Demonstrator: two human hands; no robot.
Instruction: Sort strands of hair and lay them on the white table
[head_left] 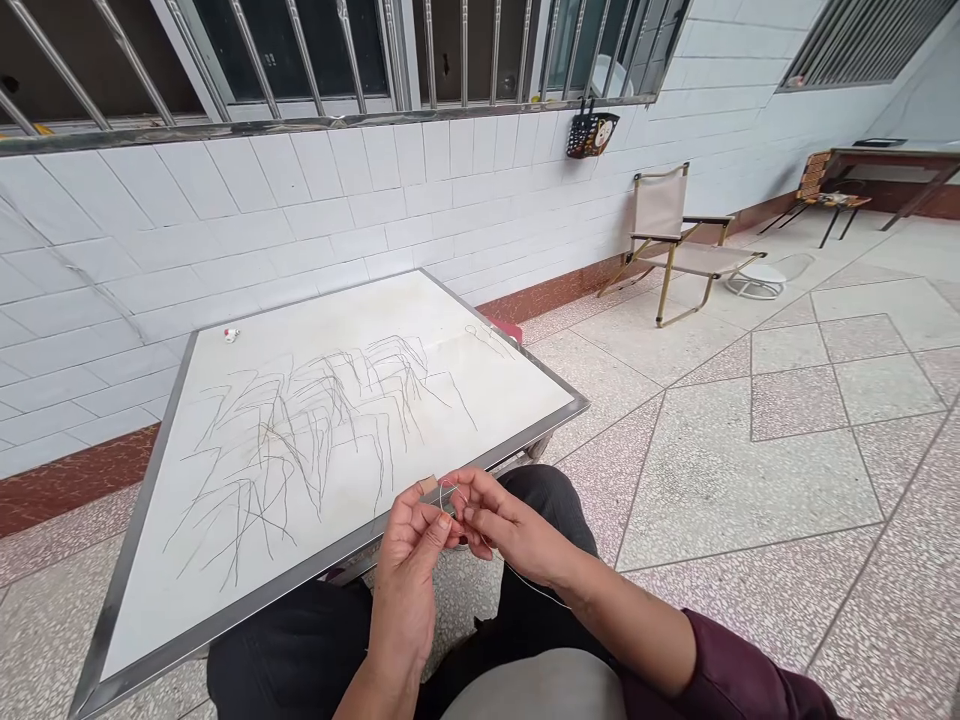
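A thin, pale thread [537,590] runs from between my hands down over my dark trouser leg, and part of it forms a small loop near my fingertips. My left hand [411,535] is closed in a pinch on it, with the thumb pressed toward the fingers. Close beside it, my right hand [491,520] also pinches the thread, fingers curled. A small tan piece [428,485] shows at my left index fingertip; I cannot tell whether it is tape or something held. Both hands are above my lap at the table's near edge.
Many thin, dark bent wires [330,390] lie spread over the white table [517,400] with its grey metal rim. A small red-and-white object [231,335] sits at its far left corner. A folding chair [675,240] and a basket [591,133] are along the tiled wall.
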